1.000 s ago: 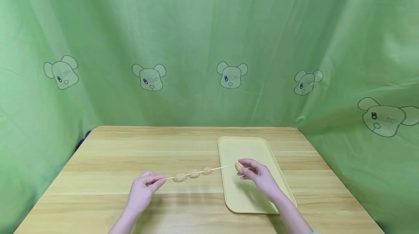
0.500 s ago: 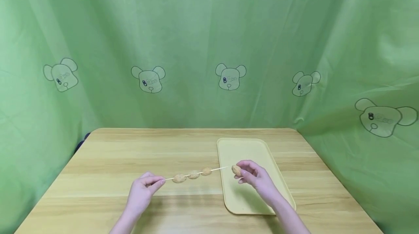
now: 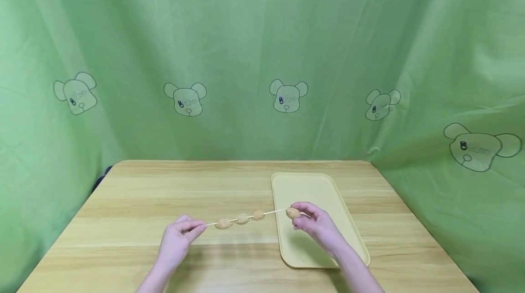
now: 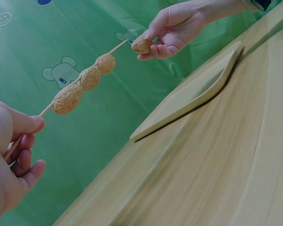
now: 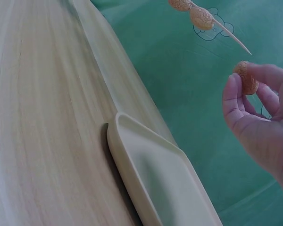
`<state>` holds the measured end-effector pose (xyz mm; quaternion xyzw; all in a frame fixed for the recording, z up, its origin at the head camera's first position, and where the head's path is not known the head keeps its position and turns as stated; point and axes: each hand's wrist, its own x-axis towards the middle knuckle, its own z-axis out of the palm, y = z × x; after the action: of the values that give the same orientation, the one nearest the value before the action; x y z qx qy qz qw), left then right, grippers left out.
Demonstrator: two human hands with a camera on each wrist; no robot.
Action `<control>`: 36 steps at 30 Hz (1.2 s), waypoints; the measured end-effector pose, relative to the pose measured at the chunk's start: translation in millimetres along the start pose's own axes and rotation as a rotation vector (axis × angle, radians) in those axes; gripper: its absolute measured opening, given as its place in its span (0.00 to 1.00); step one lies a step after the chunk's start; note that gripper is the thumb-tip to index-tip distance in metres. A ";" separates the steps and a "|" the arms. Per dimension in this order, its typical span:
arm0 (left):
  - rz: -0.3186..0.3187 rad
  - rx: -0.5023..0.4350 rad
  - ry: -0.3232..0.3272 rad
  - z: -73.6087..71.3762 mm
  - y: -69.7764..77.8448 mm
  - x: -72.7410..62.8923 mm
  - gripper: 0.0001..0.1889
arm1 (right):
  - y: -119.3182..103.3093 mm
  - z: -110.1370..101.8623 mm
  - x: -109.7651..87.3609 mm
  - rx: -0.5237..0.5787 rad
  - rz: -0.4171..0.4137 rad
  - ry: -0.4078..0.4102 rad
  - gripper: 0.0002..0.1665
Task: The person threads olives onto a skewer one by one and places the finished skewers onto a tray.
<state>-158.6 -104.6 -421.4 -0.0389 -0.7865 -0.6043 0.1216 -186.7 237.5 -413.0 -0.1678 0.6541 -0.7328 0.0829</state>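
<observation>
My left hand [image 3: 177, 240] pinches one end of a thin wooden skewer [image 4: 46, 109] between thumb and fingers. Threaded along it are three brown, wrinkled oval balls, the largest ball [image 4: 67, 99] nearest that hand. The bare pointed tip [image 5: 243, 46] sticks out toward the right. Between the fingertips of my right hand [image 3: 321, 229] is a separate brown, wrinkled ball [image 5: 245, 77] of the same look. In the wrist views the skewer's tip stands just short of this ball. Both hands are raised above the table.
Below the right hand, a shallow cream tray [image 3: 303, 256] lies on the wood-grain table [image 3: 143, 202], toward its right side. A green curtain [image 3: 229, 47] printed with bear faces hangs behind the table and along both sides.
My right hand has moved slightly left with its ball, closing most of the gap to the skewer's tip. The ball has turned in the fingers. My left hand has stayed nearly still.
</observation>
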 end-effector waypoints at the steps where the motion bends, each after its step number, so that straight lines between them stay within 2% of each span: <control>1: 0.000 -0.001 0.000 0.1 0.2 -0.2 0.03 | -0.2 0.0 0.0 -0.016 0.005 0.007 0.21; 4: 0.001 -0.007 -0.001 0.7 0.7 -0.6 0.04 | -0.5 -0.3 0.5 -0.026 0.007 0.013 0.27; 7: 0.000 -0.013 -0.004 1.1 1.5 -0.8 0.04 | 0.0 -1.2 0.9 0.007 0.002 0.002 0.29; 19: 0.015 0.005 -0.007 2.6 1.7 -0.9 0.03 | 0.3 -2.4 2.6 0.057 0.003 0.006 0.16; 36: 0.059 0.048 0.000 4.6 -3.0 -0.7 0.03 | 0.6 -2.5 2.2 -0.008 0.040 0.050 0.10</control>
<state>-159.1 -100.9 -425.5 -0.0591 -0.7993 -0.5814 0.1402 -189.7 239.0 -413.5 -0.1367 0.6621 -0.7324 0.0804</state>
